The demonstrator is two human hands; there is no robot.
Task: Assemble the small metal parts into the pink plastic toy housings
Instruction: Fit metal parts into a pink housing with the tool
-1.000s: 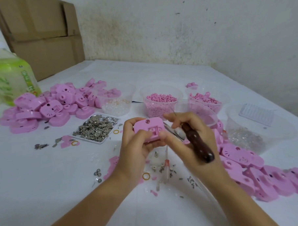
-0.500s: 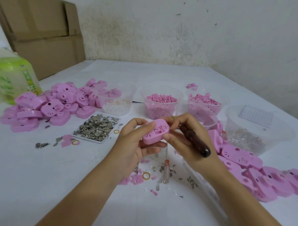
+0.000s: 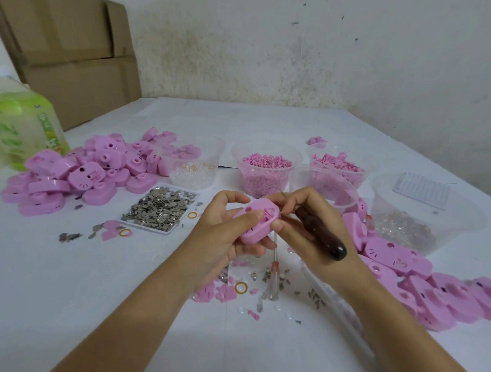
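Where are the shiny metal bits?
In the head view, the metal bits lie in a tray left of the left hand, near the pink pile.

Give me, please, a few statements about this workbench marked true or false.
1. The left hand holds a housing. True.
2. The right hand holds nothing. False: it grips a dark-handled tool.
3. The metal parts lie heaped on a tray. True.
4. The bottle stands right of the hands. False: it stands at the far left.
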